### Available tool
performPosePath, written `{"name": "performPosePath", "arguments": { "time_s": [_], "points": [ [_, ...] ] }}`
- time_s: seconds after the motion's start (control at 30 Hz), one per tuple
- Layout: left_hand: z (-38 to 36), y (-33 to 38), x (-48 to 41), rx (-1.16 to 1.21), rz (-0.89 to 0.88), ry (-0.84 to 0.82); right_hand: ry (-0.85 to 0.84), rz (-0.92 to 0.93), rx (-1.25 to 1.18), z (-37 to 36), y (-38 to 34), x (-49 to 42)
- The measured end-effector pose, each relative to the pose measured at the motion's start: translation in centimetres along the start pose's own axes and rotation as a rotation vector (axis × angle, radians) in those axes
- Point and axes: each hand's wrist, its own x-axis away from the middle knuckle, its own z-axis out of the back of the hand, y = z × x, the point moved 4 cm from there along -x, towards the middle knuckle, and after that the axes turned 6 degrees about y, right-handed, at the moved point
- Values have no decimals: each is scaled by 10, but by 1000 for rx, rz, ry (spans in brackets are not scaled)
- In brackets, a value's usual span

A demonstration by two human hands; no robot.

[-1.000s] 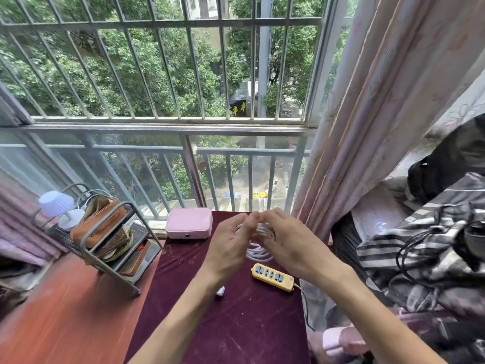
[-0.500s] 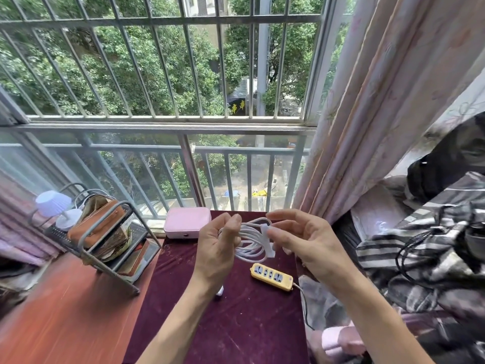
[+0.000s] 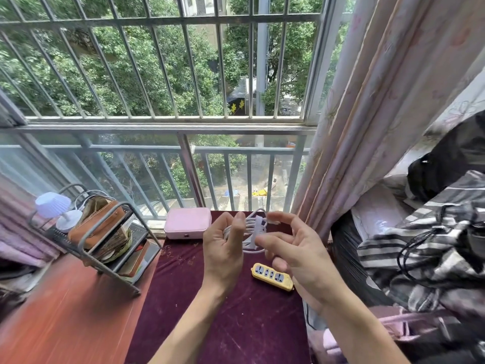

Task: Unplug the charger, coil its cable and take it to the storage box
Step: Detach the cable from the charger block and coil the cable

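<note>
A white charger cable [image 3: 253,228], coiled in several loops with a white strap across it, hangs above the maroon tabletop. My left hand [image 3: 224,246] holds the coil's left side, fingers curled around the loops. My right hand [image 3: 291,248] is at the coil's right side; its thumb and forefinger pinch the cable end near the top, the other fingers spread. A yellow power strip [image 3: 272,276] lies on the cloth below my hands with nothing plugged into it. A pink storage box [image 3: 187,223], lid closed, stands at the table's far edge by the window. The charger's plug is hidden.
A metal desk rack [image 3: 105,248] with a brown pouch and books stands at the left, a small white lamp [image 3: 56,210] behind it. A pink curtain [image 3: 367,114] hangs at the right above a pile of striped and black clothes [image 3: 425,240]. Window bars close the far side.
My hands have drawn apart and the coil between them has come into view. My right hand's fingers have spread. The coil has stayed above the table's far end.
</note>
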Motion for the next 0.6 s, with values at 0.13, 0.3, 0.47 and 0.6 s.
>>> {"name": "performPosePath", "arguments": {
  "time_s": [0.13, 0.3, 0.47, 0.6],
  "points": [
    [-1, -9, -1, 54, 67, -10, 95, 139, 283, -2, -2, 2],
    [1, -11, -2, 94, 102, 3, 229, 399, 633, 0, -4, 4],
    [0, -11, -2, 245, 174, -45, 216, 690, 931, 0, -21, 3],
    [-4, -5, 0, 333, 207, -152, 37, 759, 1048, -5, -33, -4]
  ]
}}
